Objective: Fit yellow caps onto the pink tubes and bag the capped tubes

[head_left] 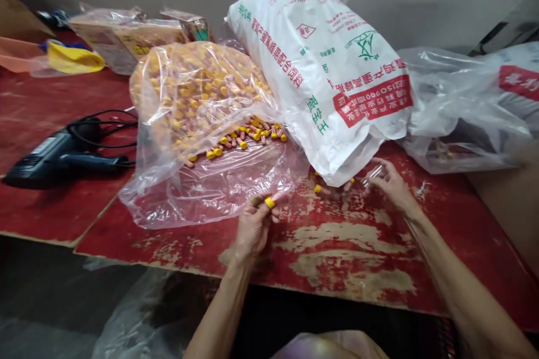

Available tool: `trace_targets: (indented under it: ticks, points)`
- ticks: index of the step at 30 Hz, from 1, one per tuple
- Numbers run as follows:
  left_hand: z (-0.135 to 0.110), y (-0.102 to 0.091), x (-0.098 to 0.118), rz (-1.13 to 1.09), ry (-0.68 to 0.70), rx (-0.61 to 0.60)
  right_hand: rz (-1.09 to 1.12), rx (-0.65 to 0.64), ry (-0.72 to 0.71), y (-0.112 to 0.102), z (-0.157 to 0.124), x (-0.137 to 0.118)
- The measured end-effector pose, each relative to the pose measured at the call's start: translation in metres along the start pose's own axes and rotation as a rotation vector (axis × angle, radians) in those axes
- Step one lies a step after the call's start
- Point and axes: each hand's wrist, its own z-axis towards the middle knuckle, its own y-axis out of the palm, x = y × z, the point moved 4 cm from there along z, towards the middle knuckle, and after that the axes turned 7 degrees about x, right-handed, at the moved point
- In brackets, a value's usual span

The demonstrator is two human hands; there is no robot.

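Note:
My left hand (254, 224) is closed around a small pink tube with a yellow cap (270, 201), held just above the worn red table (337, 247). My right hand (389, 182) reaches toward the foot of the white printed sack (324, 67) and pinches a small clear tube (373, 174). A few loose yellow-capped pieces (318, 188) lie on the table between my hands. A clear plastic bag (202, 123) full of yellow-capped pink tubes lies open to the left, with several tubes spilling at its mouth (248, 136).
A black heat gun (59, 154) with its cord lies at the left. Bagged boxes (126, 36) and a yellow item (71, 59) sit at the back left. Crumpled clear bags (458, 112) lie at the right. A plastic bag (138, 314) hangs below the table's front edge.

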Motion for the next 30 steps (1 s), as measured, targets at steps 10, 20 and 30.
trace_targets:
  ticks: [10,20,30]
  points:
    - [-0.073,0.05,-0.075,0.136,-0.133,-0.173,0.4,-0.318,0.115,0.051,-0.122,0.002]
    - [-0.092,0.036,-0.073,0.47,0.11,-0.103,0.27,-0.449,0.103,0.056,-0.149,-0.012]
    - [-0.093,0.039,-0.094,0.73,0.188,-0.33,-0.399,-0.43,-0.49,0.063,-0.148,-0.024]
